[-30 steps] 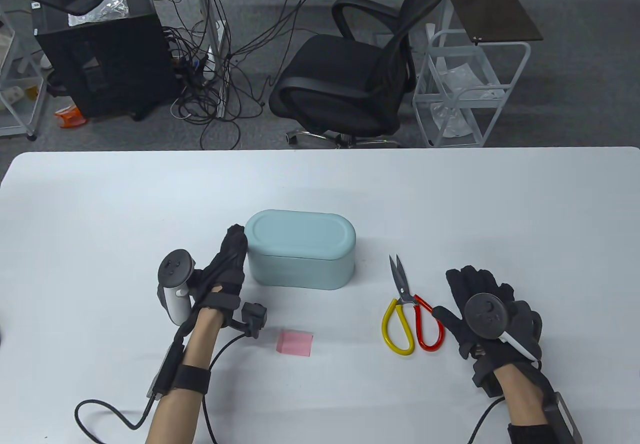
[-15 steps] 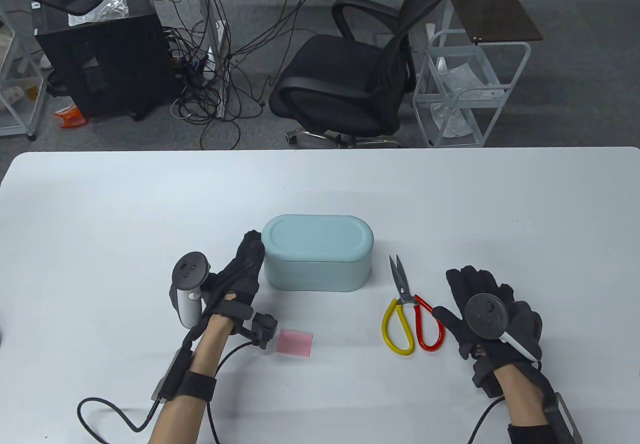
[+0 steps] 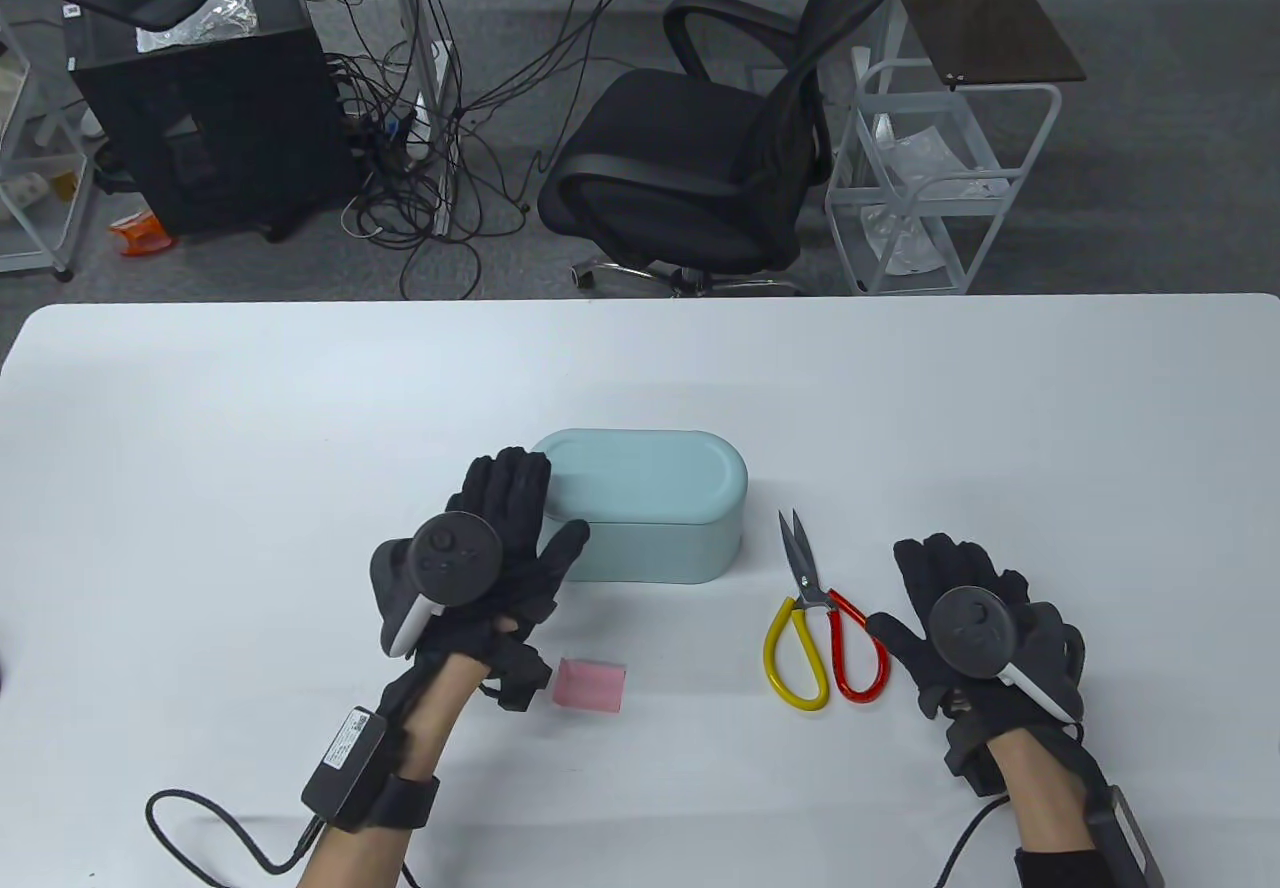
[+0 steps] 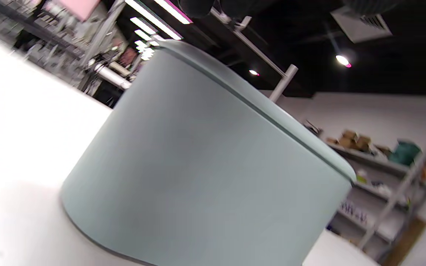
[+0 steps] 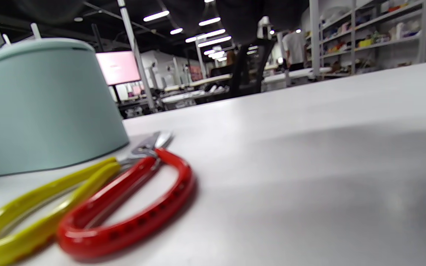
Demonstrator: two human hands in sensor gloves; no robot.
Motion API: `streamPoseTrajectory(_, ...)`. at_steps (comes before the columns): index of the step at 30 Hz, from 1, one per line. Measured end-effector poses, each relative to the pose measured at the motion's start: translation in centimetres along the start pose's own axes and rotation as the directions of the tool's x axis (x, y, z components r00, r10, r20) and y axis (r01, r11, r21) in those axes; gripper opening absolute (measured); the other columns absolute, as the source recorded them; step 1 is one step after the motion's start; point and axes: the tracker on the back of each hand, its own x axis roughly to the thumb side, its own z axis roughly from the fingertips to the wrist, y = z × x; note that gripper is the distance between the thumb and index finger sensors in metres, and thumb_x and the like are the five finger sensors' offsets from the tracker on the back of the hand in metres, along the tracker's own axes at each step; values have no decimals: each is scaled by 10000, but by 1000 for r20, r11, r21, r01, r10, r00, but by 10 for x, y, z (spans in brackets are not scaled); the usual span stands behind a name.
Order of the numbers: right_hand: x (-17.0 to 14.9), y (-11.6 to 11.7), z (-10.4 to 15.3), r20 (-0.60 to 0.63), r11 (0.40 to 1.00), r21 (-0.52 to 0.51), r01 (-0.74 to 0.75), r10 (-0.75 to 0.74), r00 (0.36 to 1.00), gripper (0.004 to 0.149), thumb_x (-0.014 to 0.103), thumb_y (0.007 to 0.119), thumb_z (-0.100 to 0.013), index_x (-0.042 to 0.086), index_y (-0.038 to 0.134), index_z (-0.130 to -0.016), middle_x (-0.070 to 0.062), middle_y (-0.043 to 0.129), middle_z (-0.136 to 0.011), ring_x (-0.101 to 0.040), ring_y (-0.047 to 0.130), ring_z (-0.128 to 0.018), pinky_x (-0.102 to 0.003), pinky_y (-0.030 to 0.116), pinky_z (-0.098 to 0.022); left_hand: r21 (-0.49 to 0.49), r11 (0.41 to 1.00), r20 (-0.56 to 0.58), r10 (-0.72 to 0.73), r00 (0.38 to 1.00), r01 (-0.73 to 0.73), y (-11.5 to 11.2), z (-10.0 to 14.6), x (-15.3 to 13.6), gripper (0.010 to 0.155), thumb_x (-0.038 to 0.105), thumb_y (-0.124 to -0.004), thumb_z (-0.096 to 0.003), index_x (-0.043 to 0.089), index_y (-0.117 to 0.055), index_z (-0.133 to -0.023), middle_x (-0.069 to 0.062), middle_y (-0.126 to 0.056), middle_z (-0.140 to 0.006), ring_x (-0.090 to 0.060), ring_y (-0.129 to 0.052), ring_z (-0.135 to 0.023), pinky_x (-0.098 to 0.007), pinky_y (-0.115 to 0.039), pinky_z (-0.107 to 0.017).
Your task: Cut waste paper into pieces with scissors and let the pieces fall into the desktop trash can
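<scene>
At lower center of the table view, the scissors point(image 3: 822, 618) lay on the counter point(image 3: 300, 408), blades pointing away, handles just left of the flat, relaxed right hand point(image 3: 975, 628), while the left hand point(image 3: 500, 553) touched the closed trash can point(image 3: 650, 508), fingers straight.

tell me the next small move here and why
Probably open the trash can: its lid looks closed, and the left hand already lies with fingers over the lid's left end. The pink paper and scissors lie untouched on the table; the right hand rests beside the scissors.
</scene>
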Motion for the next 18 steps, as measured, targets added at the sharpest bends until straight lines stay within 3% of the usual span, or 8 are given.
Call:
streamPoseTrajectory(5, 0, 0, 0, -2, 1000, -2, 0, 0, 1000, 813, 686, 534, -417, 249, 401, -1090, -145, 467, -1177, -482, 446, -1049, -731, 393, -714, -51, 977, 119, -201, 972, 208, -21, -4, 35, 857, 686, -576, -478, 213, -370, -1163, -75, -337, -1257, -422, -241, -1141, -651, -266, -766)
streamPoseTrajectory(10, -1, 0, 0, -4, 1000, 1, 1, -1, 1000, 811, 684, 535, -419, 249, 400, -1090, -145, 468, -1177, -480, 448, -1049, -729, 394, -715, -117, 900, 147, -403, 903, 421, -43, -14, 58, 869, 695, -570, -474, 231, -323, -1166, -47, -304, -1265, -389, -232, -1156, -638, -253, -779)
streamPoseTrajectory(18, 0, 1, 0, -1, 1000, 3, 3, -3, 1000, 812, 683, 536, -419, 246, 401, -1089, -147, 469, -1176, -480, 450, -1049, -730, 395, -714, -205, 876, 93, -426, 900, 436, -49, -20, 62, 874, 700, -564, -475, 229, -320, -1169, -51, -317, -1268, -390, -242, -1160, -649, -220, -768)
